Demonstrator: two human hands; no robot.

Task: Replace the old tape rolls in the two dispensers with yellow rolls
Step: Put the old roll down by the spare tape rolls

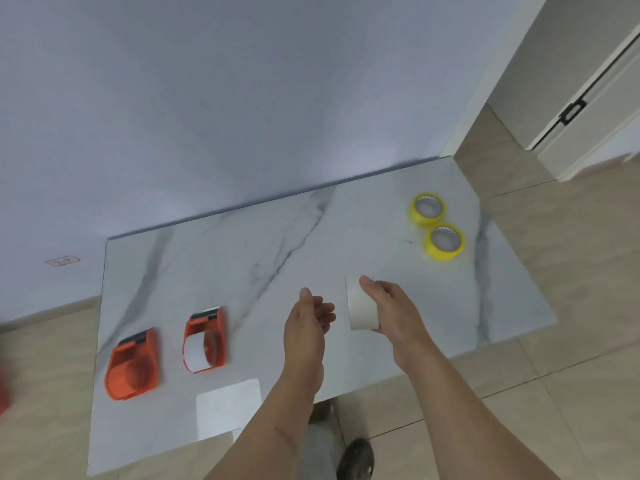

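Two orange tape dispensers lie on the marble table (242,258) at the near left. The left dispenser (133,365) has a bare hub with no roll. The right dispenser (206,339) still carries a white roll. My right hand (391,313) grips a white tape roll (360,303) above the table's middle. Just left of it, my left hand (311,320) is held out with fingers loosely curled around nothing. Two yellow tape rolls lie flat side by side at the far right, the farther roll (427,208) and the nearer roll (444,241).
A white paper sheet (227,407) lies at the table's front edge. A grey wall runs behind the table. Tiled floor and a door lie to the right. A shoe (356,459) shows under the front edge. Something red (3,393) is at the far left.
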